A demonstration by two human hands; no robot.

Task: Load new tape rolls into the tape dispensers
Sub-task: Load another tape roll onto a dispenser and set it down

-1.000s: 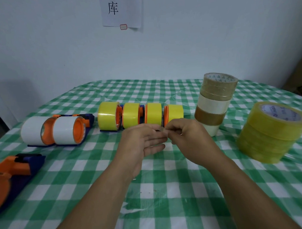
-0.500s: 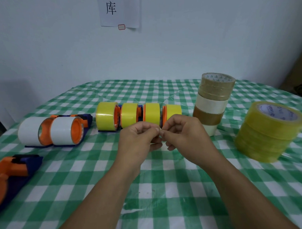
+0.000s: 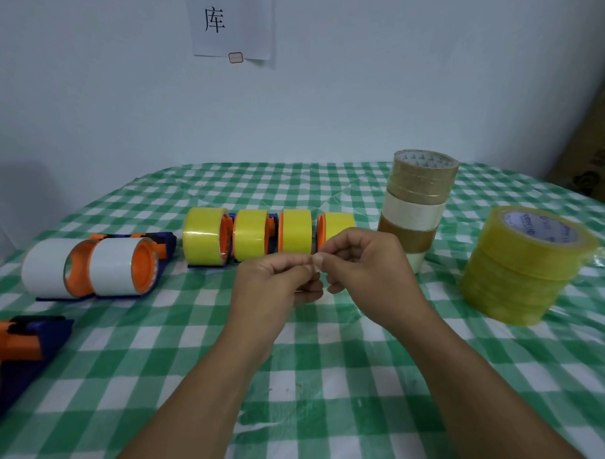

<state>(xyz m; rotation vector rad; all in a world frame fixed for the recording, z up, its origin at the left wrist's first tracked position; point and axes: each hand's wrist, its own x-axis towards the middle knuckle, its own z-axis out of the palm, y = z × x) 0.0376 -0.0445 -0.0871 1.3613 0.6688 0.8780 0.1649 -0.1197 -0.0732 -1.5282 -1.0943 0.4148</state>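
A green-and-white checked cloth (image 3: 162,371) covered the desk under a plain pale wall (image 3: 358,90). 4 glossy yellow tape rolls (image 3: 251,236) sat on orange dispensers (image 3: 321,228) in a row toward the far edge. Before them, the left hand (image 3: 272,292) and right hand (image 3: 367,261) met, curled fingers (image 3: 307,267) pinched tip to tip; whether they held anything could not be told.

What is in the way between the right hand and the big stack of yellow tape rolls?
Nothing that I can see. Only bare checked tablecloth lies between the right hand and the yellow stack. The brown and white stack stands farther back, off that path.
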